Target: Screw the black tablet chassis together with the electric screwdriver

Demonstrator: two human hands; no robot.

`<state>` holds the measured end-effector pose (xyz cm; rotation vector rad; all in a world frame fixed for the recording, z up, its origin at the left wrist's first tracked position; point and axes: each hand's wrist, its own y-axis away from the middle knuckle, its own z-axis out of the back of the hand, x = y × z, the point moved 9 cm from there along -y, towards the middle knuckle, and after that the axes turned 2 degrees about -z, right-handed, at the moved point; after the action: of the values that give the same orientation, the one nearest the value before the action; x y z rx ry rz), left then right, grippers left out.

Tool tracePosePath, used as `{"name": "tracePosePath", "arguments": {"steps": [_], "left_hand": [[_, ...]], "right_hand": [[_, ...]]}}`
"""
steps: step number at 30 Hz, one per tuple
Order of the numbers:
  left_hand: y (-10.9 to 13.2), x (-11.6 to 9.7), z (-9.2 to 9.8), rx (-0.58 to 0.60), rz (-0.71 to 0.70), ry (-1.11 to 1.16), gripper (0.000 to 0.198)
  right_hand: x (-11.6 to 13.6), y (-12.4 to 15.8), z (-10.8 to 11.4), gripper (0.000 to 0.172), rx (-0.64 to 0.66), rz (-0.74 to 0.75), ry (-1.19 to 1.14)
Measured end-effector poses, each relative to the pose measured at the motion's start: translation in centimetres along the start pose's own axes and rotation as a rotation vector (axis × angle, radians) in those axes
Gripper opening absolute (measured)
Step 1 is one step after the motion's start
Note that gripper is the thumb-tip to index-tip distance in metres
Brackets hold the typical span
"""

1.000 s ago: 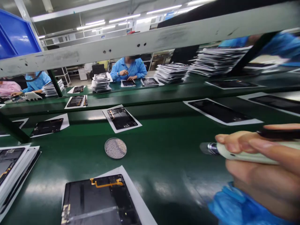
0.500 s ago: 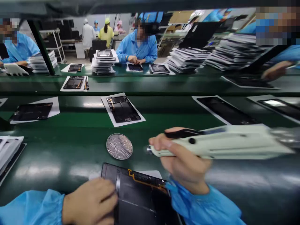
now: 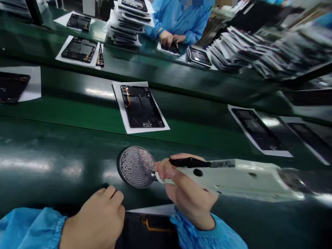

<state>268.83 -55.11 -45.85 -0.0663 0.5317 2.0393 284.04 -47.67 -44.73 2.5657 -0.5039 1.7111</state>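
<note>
My right hand is wrapped round a pale electric screwdriver that lies nearly level, its metal tip at the right rim of a round dish of tiny screws. My left hand rests with curled fingers on the left edge of a dark tablet back panel that lies on a white sheet at the bottom edge. Both wrists wear blue sleeves.
On the green conveyor belt lies another panel on a white sheet, with more at the left and right. Across the far table a person in blue works beside tall stacks of panels.
The view has tipped downward. My right hand has carried the screwdriver left until its tip reaches the screw dish. My left hand stays on the panel, which sits lower in view.
</note>
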Motion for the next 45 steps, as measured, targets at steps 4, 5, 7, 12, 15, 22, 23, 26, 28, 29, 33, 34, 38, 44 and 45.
{"name": "tracePosePath", "arguments": {"steps": [4,5,7,12,15,22,23,26,28,29,33,34,38,44,45], "left_hand": [[-0.6,-0.7,-0.7,0.061,-0.014,-0.008,0.01],[-0.6,-0.9,-1.0,0.069,-0.009,-0.004,0.01],[-0.5,-1.3,-1.6,0.072,0.004,0.017,0.011],[0.0,-1.8,-3.3,-0.017,0.095,0.082,0.017],[-0.1,-2.0,-3.4,-0.114,0.133,0.055,0.013],[-1.7,-4.0,-1.1,-0.283,-0.013,-0.102,0.006],[-1.8,-4.1,-0.8,-0.293,-0.025,-0.125,0.007],[-2.1,-4.5,-0.3,-0.347,-0.043,-0.16,0.011],[-2.3,-5.0,-0.1,-0.424,-0.07,-0.143,0.011],[-2.4,-5.3,-0.2,-0.461,-0.083,-0.13,0.012],[-3.7,-5.8,-1.0,-0.548,-0.095,-0.111,0.016],[-4.1,-5.9,-1.2,-0.553,-0.097,-0.109,0.017],[-5.7,-5.9,-1.7,-0.559,-0.11,-0.096,0.018],[-6.1,-6.4,-1.7,-0.63,-0.173,-0.117,0.024],[-6.1,-6.5,-1.7,-0.632,-0.179,-0.131,0.024]], "right_hand": [[-0.7,-0.3,0.6,0.023,-0.001,0.0,0.0],[-0.8,-0.3,0.7,0.023,-0.004,-0.006,-0.002],[-0.8,-0.4,1.0,0.023,-0.009,-0.015,-0.007],[-0.8,-0.3,1.5,0.021,-0.018,0.003,0.016],[-0.8,-0.5,1.8,0.02,-0.015,0.019,0.023],[4.8,0.8,3.7,0.022,-0.029,0.08,0.036],[5.4,1.5,4.1,0.022,-0.039,0.059,0.042],[5.9,4.3,4.4,0.02,0.008,0.0,0.052],[5.2,6.0,3.9,0.021,0.084,-0.023,0.059],[4.7,6.7,3.7,0.023,0.115,-0.033,0.059],[3.0,7.9,3.8,0.025,0.128,-0.044,0.033],[2.8,7.9,3.9,0.025,0.122,-0.041,0.027],[3.0,7.6,4.6,0.023,0.12,-0.022,0.024],[3.2,7.8,5.2,0.023,0.135,-0.019,0.019],[3.1,7.8,5.2,0.024,0.141,-0.022,0.017]]}}
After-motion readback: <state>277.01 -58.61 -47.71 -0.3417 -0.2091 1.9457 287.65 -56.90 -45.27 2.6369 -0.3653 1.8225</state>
